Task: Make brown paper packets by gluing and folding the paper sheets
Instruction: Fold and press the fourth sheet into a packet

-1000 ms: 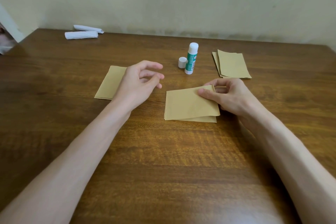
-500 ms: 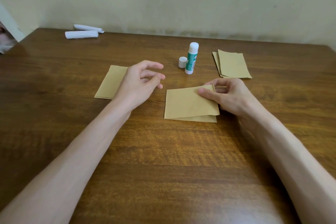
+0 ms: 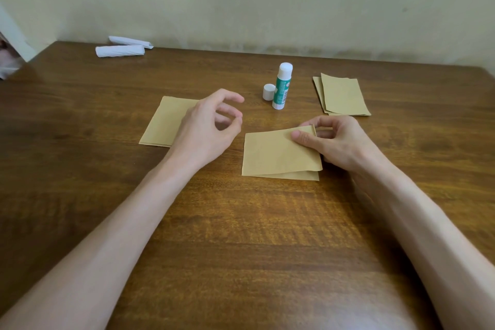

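Light is soft, even, moderately bright. The table shows mild sheen. Focus is sharp; frame edges bow slightly.

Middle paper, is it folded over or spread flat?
Folded. On the paper, a top layer lies over a lower one peeking out along the near edge; the right hand pinches its far right corner.

Change in the left hand: over the last second it has edged very slightly to the right, toward the folded paper sheet. Its index finger has dipped a little toward the thumb, narrowing the gap between them. Both shifts are small, near the limit of what the head view resolves.
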Demonstrator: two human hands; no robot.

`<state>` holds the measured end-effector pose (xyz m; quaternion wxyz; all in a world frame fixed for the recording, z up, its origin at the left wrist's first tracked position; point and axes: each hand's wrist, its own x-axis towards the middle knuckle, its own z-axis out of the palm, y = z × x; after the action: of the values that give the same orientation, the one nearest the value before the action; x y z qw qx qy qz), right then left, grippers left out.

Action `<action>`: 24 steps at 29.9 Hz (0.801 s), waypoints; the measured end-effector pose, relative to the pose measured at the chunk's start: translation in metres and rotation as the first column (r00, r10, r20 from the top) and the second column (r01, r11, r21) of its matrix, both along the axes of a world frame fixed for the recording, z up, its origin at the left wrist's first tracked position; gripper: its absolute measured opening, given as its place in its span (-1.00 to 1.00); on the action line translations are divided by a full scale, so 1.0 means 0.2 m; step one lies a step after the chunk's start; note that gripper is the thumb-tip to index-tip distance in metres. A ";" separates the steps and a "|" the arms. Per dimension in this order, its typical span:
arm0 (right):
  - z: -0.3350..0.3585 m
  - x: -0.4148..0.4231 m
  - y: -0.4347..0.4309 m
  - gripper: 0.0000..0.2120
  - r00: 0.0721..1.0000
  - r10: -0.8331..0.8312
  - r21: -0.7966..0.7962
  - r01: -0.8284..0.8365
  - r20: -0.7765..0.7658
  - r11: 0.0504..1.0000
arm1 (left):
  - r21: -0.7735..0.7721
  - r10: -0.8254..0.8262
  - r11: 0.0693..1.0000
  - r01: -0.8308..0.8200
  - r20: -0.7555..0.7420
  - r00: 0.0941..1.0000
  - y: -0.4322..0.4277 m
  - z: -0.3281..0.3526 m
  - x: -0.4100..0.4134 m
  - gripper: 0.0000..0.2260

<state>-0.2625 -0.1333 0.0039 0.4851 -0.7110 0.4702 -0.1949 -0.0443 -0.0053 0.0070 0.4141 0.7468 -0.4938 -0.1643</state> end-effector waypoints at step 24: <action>0.00 0.00 0.00 -0.78 0.996 0.032 -0.075 -0.038 -0.087 0.996 | 0.252 -0.335 0.923 0.292 0.148 0.931 -0.02 -0.06 0.02 -0.39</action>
<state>-0.2629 -0.1337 0.0046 0.4400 -0.7450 0.4703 -0.1737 -0.0397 -0.0085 -0.0053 0.2466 0.7121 -0.6221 -0.2124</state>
